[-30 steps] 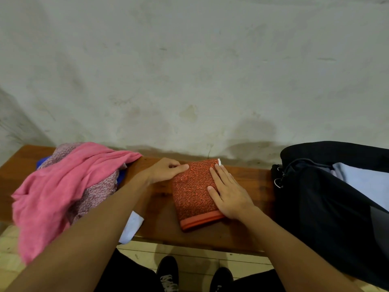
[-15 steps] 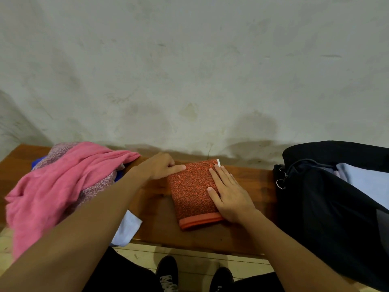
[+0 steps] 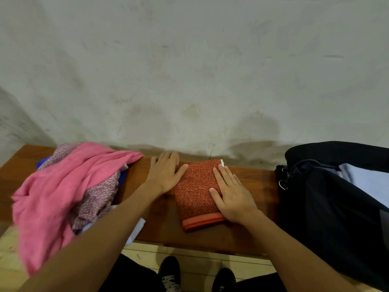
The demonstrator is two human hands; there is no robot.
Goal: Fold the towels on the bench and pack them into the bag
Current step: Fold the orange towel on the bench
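Towel (image 3: 196,188) lies between pink pile (image 3: 63,186) and bag (image 3: 328,207).

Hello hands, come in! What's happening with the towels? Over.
Left hand flat beside the orange towel. Right hand flat on it. Towel folded; bag open, path clear.

Free room and obstacles on the desk (image 3: 160,226). Centre: the folded towel (image 3: 195,190) lies under the flat right hand (image 3: 232,193), with the flat left hand (image 3: 165,175) touching its left edge. Left: a heap of cloths (image 3: 63,186) fills that end and overhangs the front edge. Right: the bag (image 3: 328,209) blocks the other end. Bare strips lie open between towel and heap, between right hand and bag, and along the front edge. The wall (image 3: 189,70) closes the back.
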